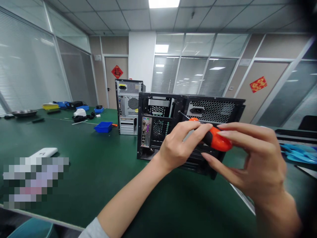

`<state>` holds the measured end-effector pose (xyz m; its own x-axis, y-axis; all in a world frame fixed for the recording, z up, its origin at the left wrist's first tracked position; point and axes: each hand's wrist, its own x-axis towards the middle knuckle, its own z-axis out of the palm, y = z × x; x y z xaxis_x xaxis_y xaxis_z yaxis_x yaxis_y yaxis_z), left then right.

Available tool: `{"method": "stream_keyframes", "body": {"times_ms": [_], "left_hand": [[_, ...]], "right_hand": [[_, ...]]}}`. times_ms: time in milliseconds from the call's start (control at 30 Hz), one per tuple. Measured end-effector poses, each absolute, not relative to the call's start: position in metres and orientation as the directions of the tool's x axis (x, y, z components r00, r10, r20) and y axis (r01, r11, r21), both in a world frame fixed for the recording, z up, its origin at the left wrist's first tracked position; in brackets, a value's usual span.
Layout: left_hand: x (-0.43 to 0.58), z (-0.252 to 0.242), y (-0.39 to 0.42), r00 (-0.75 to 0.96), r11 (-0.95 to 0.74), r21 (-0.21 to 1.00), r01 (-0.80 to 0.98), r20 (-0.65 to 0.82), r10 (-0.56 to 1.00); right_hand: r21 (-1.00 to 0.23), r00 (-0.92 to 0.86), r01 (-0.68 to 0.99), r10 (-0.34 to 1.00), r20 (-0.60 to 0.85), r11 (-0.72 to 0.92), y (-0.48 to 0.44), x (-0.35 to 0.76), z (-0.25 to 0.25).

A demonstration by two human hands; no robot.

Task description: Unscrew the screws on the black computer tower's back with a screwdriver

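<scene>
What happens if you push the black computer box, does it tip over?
Probably it slides rather than tips: the black computer case sits broad and low on the green table. Its perforated metal back, where the screwdriver points, looks stiff, not floppy. It is likely heavy for one hand, being a big metal box.

glossy orange plastic screwdriver handle, matt black perforated metal computer case, matt green tabletop
</scene>
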<state>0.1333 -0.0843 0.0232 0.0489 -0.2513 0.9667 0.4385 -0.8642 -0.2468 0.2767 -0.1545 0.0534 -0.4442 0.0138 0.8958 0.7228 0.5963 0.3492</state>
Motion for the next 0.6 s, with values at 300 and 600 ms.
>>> {"method": "stream_keyframes", "body": {"times_ms": [300,600], "left_hand": [[0.1325,0.0251,-0.0857,0.058,-0.866,-0.236,0.441,0.970,-0.235],[0.1356,0.0191,-0.0784,0.026,-0.870,-0.251,0.423,0.964,-0.266]], "right_hand": [[0.455,-0.509,0.743,-0.028,0.860,0.491,-0.1545,0.2802,0.0506],[0.507,-0.508,0.739,-0.126,0.852,0.445,-0.1495,0.2758,0.0474]]}}
